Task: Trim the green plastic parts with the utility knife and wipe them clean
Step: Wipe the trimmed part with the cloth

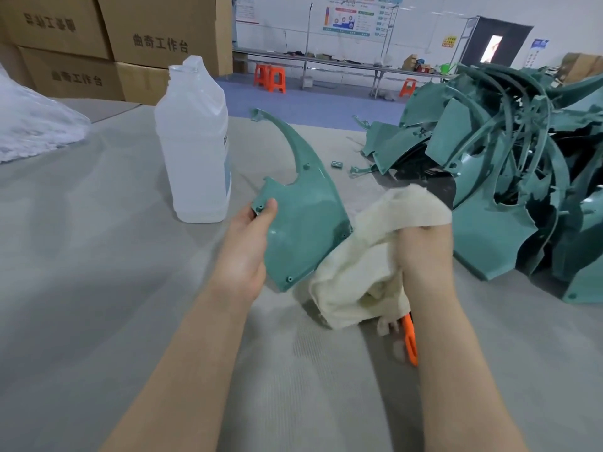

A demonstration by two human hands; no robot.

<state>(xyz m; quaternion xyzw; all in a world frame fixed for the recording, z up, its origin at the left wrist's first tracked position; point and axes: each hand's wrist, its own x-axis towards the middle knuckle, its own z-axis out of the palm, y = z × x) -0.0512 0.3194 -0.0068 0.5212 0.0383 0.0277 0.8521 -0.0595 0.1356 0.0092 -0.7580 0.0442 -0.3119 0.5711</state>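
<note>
My left hand (pixel 249 243) grips a green plastic part (pixel 303 220) by its lower left edge, thumb on its face. The part is a flat panel with a long curved horn rising up and to the left. My right hand (pixel 424 252) grips a cream cloth (pixel 365 265) bunched just right of the part and touching its lower right edge. An orange utility knife (pixel 410 339) lies on the table under my right wrist, mostly hidden by the cloth and my arm.
A translucent plastic bottle (pixel 195 148) stands to the left of the part. A big heap of green parts (pixel 509 177) fills the right side. Small green offcuts (pixel 336 164) lie on the grey table cover (pixel 98 256). Cardboard boxes (pixel 107 44) and plastic wrap (pixel 32 125) sit at back left.
</note>
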